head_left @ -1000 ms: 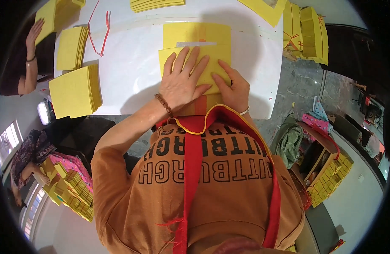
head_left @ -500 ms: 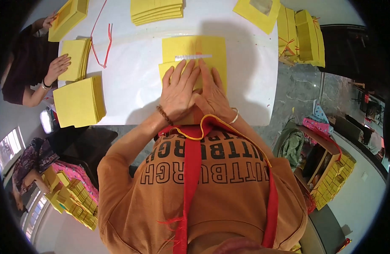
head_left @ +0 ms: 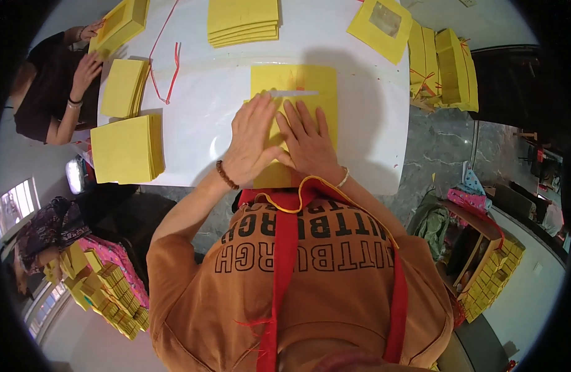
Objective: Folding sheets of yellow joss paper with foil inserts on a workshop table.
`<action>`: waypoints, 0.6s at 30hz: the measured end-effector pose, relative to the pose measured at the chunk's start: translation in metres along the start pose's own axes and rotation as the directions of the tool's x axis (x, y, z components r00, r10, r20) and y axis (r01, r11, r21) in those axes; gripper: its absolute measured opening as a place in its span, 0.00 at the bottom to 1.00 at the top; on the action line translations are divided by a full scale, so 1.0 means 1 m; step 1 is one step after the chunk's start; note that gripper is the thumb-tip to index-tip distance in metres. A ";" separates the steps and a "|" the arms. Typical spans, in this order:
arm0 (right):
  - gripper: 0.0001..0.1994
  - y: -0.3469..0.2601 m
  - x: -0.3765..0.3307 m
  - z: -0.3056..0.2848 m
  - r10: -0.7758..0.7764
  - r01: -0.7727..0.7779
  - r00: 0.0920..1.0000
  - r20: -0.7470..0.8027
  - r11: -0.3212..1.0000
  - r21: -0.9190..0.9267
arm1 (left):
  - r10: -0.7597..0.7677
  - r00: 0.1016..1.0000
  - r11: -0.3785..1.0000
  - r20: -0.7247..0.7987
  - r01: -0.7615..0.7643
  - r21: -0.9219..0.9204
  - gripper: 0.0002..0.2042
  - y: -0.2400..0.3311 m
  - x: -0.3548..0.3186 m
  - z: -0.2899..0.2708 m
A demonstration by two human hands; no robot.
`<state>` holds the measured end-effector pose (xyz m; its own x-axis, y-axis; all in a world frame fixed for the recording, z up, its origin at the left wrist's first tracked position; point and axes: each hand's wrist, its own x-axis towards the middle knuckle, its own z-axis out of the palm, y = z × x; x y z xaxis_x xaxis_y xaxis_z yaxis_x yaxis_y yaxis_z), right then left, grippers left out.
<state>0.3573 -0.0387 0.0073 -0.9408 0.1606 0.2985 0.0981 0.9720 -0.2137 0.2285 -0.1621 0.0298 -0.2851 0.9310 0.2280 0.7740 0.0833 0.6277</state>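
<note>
A person in a brown sweatshirt (head_left: 335,297) and a red apron strap (head_left: 284,266) works with both bare hands at a white bench (head_left: 195,139), where a flat yellow sheet (head_left: 326,79) lies at the near edge, directly in front of the body. The left hand (head_left: 249,137), a bracelet of brown beads (head_left: 226,176) at its wrist, lies along the sheet's left side, its fingers straight and close together, the tips near the left end of a narrow gray strip (head_left: 305,93) that crosses the sheet. The right hand (head_left: 308,141), with a pale bracelet (head_left: 343,178), rests palm down on the sheet, fingers open and slightly spread, the tips just below the strip. Neither hand's fingers are closed around anything. Two yellow stacks (head_left: 121,150) sit at the bench's left end, near a looped red cord (head_left: 174,71); another yellow stack (head_left: 243,17) lies at the far side, and a yellow piece with a window (head_left: 385,48) occupies the far right corner. At far left, a co-worker in a dark top (head_left: 44,93) reaches toward an open yellow box (head_left: 133,31). Cord-tied yellow boxes (head_left: 454,71) stand at right, beside the bench.
</note>
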 end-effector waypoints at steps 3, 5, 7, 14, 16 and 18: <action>0.33 0.000 0.000 -0.001 -0.025 0.024 0.999 0.032 1.000 0.012 | 0.002 0.988 0.956 0.154 -0.047 0.291 0.39 -0.009 -0.007 0.007; 0.33 0.003 -0.001 -0.006 -0.029 0.027 0.999 0.043 0.999 0.029 | -0.005 0.989 0.955 0.150 -0.040 0.296 0.41 -0.007 -0.008 0.006; 0.34 0.010 -0.007 -0.019 0.176 -0.174 0.982 0.076 0.984 -0.022 | -0.007 0.990 0.952 0.139 -0.036 0.304 0.42 -0.004 -0.006 0.005; 0.34 0.028 -0.024 -0.018 0.254 -0.256 0.966 0.041 0.963 0.081 | 0.145 0.948 0.797 0.282 -0.281 0.535 0.38 0.018 0.001 0.000; 0.32 0.032 -0.025 -0.023 0.273 -0.306 0.943 0.192 0.938 0.165 | 0.188 0.923 0.748 0.334 -0.355 0.560 0.35 0.022 0.001 0.010; 0.31 0.043 -0.021 -0.033 0.301 -0.359 0.932 0.203 0.844 0.397 | 0.238 0.930 0.576 0.278 -0.366 0.731 0.28 0.027 0.005 0.016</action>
<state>0.3923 0.0049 0.0221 -0.9129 0.4074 0.0251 0.2920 0.6948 -0.6572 0.2571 -0.1490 0.0360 0.0765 0.9850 0.1548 0.9636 -0.0332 -0.2654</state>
